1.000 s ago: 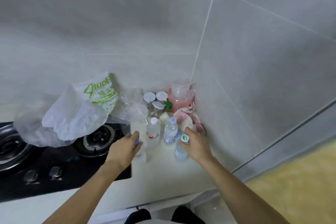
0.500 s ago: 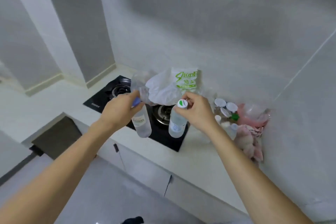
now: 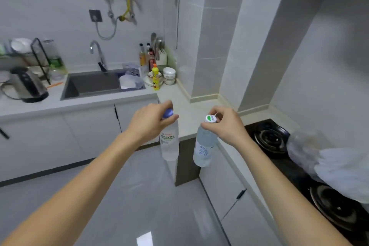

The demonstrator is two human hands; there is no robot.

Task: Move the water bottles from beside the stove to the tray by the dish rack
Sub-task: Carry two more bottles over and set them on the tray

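My left hand [image 3: 148, 122] grips the neck of a clear water bottle with a blue cap [image 3: 169, 143]; the bottle hangs upright in the air over the floor. My right hand [image 3: 227, 126] pinches the top of a second clear water bottle with a white and green cap [image 3: 203, 150], which hangs slightly tilted beside the counter's corner. The stove [image 3: 279, 146] lies at the right. The dish rack [image 3: 38, 56] stands at the far left on the counter. I cannot make out a tray by it.
A sink [image 3: 95, 84] with a tap sits at the back, a kettle [image 3: 28, 84] to its left. Bowls, a yellow bottle [image 3: 155, 78] and condiment bottles crowd the counter corner. A plastic bag [image 3: 329, 164] lies over the stove. White cabinets run below the counter.
Both hands lifted their bottles off the counter beside the stove. The view has swung left from the stove corner toward the sink, with the bottles carried along in the air.
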